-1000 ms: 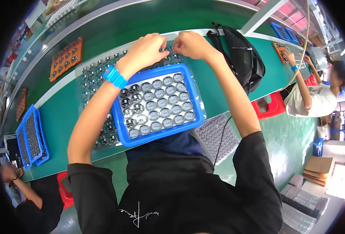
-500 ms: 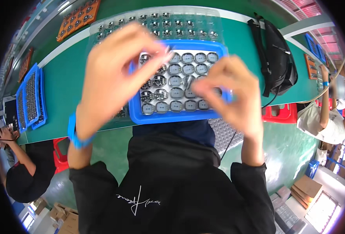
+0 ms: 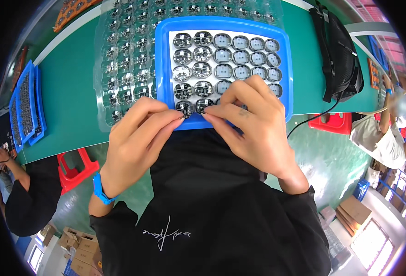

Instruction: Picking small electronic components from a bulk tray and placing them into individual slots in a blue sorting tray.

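- Round circuit boards point(image 3: 203, 55) fill a blue tray point(image 3: 283, 60) on the green table point(image 3: 69, 101), at about twelve o'clock from the hands (dark boards in the left columns, pale ones to the right).
- Left hand point(image 3: 136, 142) comes in from seven o'clock; its thumb and forefinger are pinched together on a small dark round board point(image 3: 184, 109) at the tray's near edge.
- Right hand point(image 3: 253, 124) comes in from five o'clock, fingertips closed on the neighbouring board point(image 3: 204, 105) in the same bottom row, its other fingers lying over the tray's lower right cells.
- Clear blister sheet point(image 3: 120, 69) of more round parts lies under and at nine o'clock of the tray.
- Black bag point(image 3: 343, 60) rests at three o'clock of the tray; stacked blue trays point(image 3: 26, 108) sit far out at nine o'clock.
- Blue wristband point(image 3: 101, 191) circles the left wrist.
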Tool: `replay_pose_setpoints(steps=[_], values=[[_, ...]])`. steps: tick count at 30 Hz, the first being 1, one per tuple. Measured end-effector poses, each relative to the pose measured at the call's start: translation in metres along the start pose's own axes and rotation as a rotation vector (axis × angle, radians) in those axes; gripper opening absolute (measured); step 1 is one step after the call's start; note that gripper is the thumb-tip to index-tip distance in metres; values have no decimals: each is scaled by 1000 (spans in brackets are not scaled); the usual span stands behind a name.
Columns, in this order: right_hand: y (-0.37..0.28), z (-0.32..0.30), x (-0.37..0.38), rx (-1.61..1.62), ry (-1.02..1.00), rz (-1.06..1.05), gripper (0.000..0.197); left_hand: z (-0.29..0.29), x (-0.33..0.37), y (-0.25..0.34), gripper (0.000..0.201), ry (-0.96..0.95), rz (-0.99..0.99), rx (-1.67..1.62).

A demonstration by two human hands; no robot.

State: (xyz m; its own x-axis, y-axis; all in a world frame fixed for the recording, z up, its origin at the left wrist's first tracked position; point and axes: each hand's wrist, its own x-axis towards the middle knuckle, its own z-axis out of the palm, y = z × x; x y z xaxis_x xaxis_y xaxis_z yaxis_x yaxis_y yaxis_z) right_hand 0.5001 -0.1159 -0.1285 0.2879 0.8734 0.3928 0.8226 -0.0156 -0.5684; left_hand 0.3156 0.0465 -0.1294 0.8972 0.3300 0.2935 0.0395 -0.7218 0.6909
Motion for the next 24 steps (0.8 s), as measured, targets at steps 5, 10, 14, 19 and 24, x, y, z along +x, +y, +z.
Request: replay_pose_setpoints(steps=[5, 10, 14, 19, 24], values=[[-6, -2, 2, -26, -26, -19, 20, -1, 4, -1, 20, -24, 22, -5], [-5, -2, 1, -69, -36, -34, 19, -1, 7, -1, 21, -81, 21, 15], [-4, -1, 2, -122, -53, -74, 20, -3, 10, -1, 23, -127, 62, 26], [-4, -1, 6, -156, -131, -90, 19, -2, 12, 1, 20, -179, 76, 166], [0, -3, 12, -171, -160, -170, 15, -8, 19, 10, 24, -231, 137, 321]])
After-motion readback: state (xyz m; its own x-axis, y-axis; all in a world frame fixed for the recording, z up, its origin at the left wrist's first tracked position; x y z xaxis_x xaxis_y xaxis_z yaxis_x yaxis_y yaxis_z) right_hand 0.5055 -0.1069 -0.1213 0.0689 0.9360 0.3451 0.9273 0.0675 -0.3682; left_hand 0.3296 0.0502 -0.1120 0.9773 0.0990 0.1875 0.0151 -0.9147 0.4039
